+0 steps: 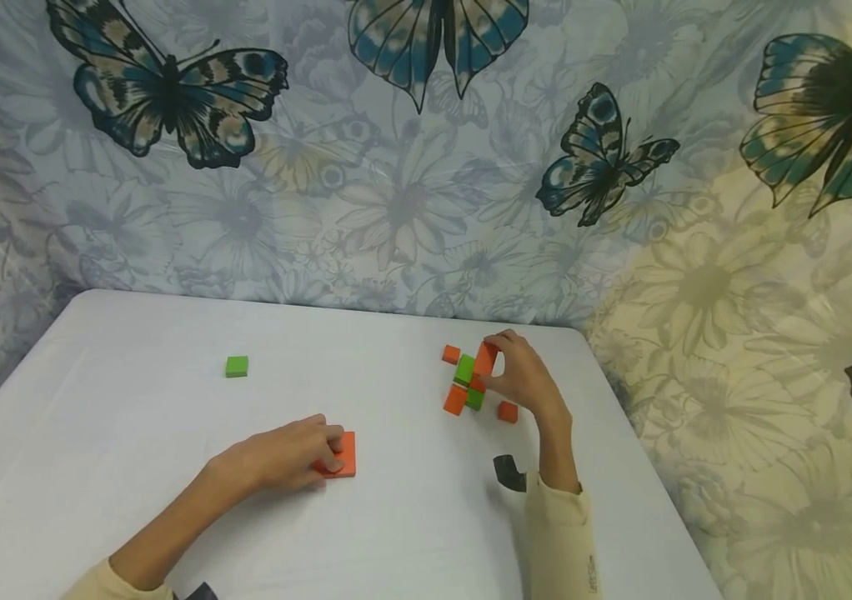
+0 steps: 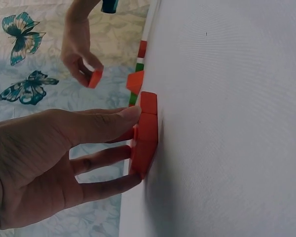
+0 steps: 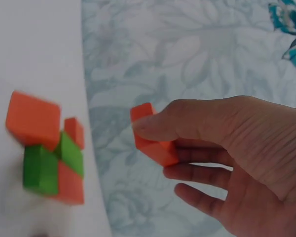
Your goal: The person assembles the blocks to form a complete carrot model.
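My left hand (image 1: 283, 454) holds flat orange blocks (image 1: 348, 454) on the white table, left of centre. In the left wrist view, thumb and fingertips lie around these orange blocks (image 2: 148, 127), which sit edge to edge. On the right side, my right hand (image 1: 529, 382) pinches an orange block (image 1: 484, 358) between thumb and fingers, above a small cluster. The right wrist view has this orange block (image 3: 158, 152) raised, with the thumb hiding part of it. Below are green blocks (image 1: 464, 369) and orange blocks (image 1: 455, 400), lying close together.
A lone green block (image 1: 237, 367) lies at the back left of the table (image 1: 133, 417). Single orange blocks rest behind the cluster (image 1: 452, 354) and by the right wrist (image 1: 508, 412). A butterfly-patterned curtain (image 1: 403, 208) rises along the table's far edge.
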The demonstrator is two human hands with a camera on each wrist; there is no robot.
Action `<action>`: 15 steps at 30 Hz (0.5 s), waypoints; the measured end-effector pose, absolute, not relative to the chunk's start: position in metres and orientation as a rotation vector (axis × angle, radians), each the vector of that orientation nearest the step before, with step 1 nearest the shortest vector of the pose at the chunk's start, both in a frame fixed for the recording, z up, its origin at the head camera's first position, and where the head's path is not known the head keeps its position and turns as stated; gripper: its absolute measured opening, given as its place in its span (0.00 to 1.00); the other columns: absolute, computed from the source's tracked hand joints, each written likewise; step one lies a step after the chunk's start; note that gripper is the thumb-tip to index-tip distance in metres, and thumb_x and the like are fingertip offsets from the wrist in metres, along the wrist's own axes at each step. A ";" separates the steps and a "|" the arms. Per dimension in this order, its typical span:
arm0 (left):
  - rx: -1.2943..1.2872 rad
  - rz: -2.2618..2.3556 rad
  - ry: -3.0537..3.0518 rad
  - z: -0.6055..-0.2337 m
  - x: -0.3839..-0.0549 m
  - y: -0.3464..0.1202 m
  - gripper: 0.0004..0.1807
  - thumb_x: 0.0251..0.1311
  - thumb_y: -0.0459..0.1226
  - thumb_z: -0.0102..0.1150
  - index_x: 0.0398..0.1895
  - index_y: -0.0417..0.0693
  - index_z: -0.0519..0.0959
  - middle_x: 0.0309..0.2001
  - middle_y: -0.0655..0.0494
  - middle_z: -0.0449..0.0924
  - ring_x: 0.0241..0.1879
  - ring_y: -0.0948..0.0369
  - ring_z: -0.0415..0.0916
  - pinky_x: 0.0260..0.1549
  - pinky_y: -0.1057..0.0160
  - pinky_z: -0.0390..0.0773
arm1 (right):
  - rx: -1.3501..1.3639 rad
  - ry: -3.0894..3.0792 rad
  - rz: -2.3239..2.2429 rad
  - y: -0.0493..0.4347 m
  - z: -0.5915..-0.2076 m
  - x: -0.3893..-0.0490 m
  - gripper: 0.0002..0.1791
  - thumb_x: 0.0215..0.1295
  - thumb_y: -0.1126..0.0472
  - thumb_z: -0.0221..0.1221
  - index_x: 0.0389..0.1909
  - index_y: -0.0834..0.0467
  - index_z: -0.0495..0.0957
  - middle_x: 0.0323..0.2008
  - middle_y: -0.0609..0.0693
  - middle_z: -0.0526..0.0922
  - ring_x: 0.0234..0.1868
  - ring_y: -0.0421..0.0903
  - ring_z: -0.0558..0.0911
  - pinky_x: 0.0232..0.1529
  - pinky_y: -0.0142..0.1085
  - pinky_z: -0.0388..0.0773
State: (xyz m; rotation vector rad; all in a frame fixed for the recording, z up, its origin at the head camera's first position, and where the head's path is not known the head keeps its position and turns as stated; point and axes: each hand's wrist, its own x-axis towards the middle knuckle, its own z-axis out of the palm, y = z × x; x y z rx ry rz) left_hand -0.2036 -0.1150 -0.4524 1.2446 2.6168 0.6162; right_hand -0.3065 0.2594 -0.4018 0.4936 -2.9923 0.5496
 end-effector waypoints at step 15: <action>1.176 0.617 2.684 -0.458 -0.202 -0.109 0.09 0.52 0.32 0.79 0.35 0.56 0.94 0.37 0.70 0.77 0.37 0.69 0.64 0.36 0.74 0.74 | 0.785 -2.997 0.638 0.206 -0.379 -0.279 0.30 0.55 0.60 0.78 0.58 0.64 0.80 0.50 0.54 0.82 0.51 0.51 0.79 0.56 0.48 0.82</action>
